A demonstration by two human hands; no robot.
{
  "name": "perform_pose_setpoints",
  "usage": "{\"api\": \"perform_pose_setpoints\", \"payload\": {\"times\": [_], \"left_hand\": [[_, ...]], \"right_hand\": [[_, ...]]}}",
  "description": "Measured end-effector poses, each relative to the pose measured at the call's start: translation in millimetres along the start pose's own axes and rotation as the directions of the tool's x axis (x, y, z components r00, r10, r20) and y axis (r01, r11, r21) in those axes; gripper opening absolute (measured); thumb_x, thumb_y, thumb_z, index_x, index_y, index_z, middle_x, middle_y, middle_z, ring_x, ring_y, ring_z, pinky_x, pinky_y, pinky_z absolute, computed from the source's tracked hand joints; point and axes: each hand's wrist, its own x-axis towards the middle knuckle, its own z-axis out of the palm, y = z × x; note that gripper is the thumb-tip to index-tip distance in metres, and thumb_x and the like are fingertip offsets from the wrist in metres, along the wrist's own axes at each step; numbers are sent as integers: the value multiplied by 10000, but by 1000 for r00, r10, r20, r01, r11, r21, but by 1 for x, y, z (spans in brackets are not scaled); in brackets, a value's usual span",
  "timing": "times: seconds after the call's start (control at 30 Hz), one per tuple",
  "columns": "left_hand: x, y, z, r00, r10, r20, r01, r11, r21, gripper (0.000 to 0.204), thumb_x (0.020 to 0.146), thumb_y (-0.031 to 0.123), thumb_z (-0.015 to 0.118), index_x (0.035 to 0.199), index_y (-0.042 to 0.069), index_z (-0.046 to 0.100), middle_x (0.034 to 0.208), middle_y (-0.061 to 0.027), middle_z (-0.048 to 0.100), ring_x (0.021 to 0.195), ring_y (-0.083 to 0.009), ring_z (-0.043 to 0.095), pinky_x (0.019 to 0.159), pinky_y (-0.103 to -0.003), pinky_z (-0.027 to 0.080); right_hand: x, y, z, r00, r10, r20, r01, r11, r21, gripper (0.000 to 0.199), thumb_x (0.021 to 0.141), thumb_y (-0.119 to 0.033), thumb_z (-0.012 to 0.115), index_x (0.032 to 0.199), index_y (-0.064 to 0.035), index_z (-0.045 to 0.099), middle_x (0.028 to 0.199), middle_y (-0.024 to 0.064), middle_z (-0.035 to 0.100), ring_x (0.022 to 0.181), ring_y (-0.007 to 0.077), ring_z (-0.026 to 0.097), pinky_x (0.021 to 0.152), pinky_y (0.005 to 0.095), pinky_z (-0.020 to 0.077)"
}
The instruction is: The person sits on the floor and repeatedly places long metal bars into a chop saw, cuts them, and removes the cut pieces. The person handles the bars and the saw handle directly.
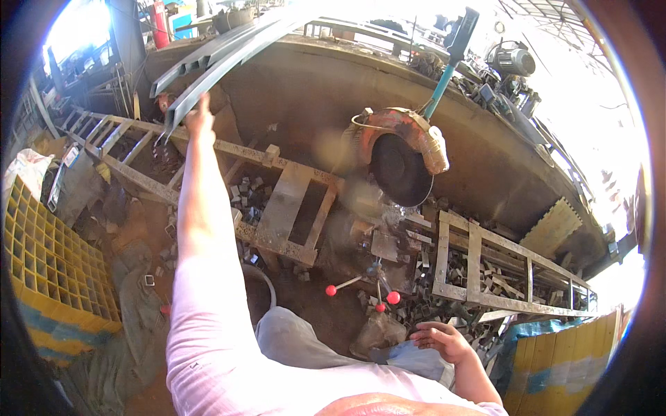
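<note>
My left arm stretches far forward, and my left hand [200, 123] is at the near end of a long grey metal profile [229, 73]. One finger points up along its side; the other fingers are partly hidden, seemingly wrapped around it. More such profiles [201, 57] lie beside it on the left. My right hand [444, 341] hangs near my right thigh, fingers loosely bent and apart, holding nothing. Between the hands stands a cut-off saw with a large dark disc [399, 170], an orange guard [392, 125] and a teal handle [438, 93]. Below it is a three-armed clamp handle with red knobs [380, 308].
Metal frames like ladders [156, 184] run left and right [475, 263] of the saw. Many cut metal pieces [503, 277] lie among them. Yellow stacks of square tubes stand at left [59, 256] and lower right [562, 353]. A motor [513, 61] sits at the back right.
</note>
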Motion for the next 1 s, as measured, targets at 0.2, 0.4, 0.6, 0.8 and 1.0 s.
{"api": "perform_pose_setpoints", "payload": {"times": [0.2, 0.4, 0.6, 0.8, 1.0], "left_hand": [[-88, -29, 67, 810, -87, 580, 139, 989, -46, 511, 1018, 408, 763, 1340, 28, 650, 1293, -136, 745, 1145, -223, 721, 991, -395, 603], [-245, -41, -123, 630, -33, 776, 131, 989, -64, 432, 1018, 253, 779, 1346, -4, 664, 1071, -93, 781, 917, -163, 720, 826, -325, 574], [-390, -158, -386, 803, -596, 7, 458, 625, 632, 314, 982, 318, 805, 982, 16, 717, 806, -70, 716, 709, -143, 681, 640, -325, 548], [-588, -262, -628, 542, -724, -427, 548, -81, 833, 534, 935, 516, 792, 986, -15, 792, 880, -165, 792, 697, -289, 754, 677, -426, 598], [-703, -290, -613, 139, -869, -474, 616, -299, 729, 548, 995, 556, 708, 975, 16, 802, 900, -162, 792, 741, -305, 755, 722, -449, 597]], "right_hand": [[9, 33, 1, 999, 42, -34, -41, 999, 36, 555, 1049, -265, 707, 1451, 87, 555, 1312, 243, 725, 1183, 339, 712, 1004, 448, 554], [19, 30, 18, 993, 58, 106, -37, 981, -191, 576, 1030, -285, 736, 1442, 82, 569, 1317, 208, 730, 1219, 307, 695, 1015, 429, 541], [22, 49, 10, 993, 0, 115, 26, 972, -232, 664, 985, -334, 766, 1465, 76, 559, 1291, 205, 724, 1183, 313, 695, 1063, 454, 535], [24, 48, 17, 996, 80, 49, -56, 927, -370, 639, 1031, -369, 713, 1474, 58, 543, 1255, 202, 737, 1095, 292, 730, 945, 387, 590], [33, 26, 29, 988, 153, -4, -138, 878, -458, 700, 1006, -426, 751, 1488, 37, 543, 1286, 167, 723, 1100, 250, 718, 946, 336, 546]]}}
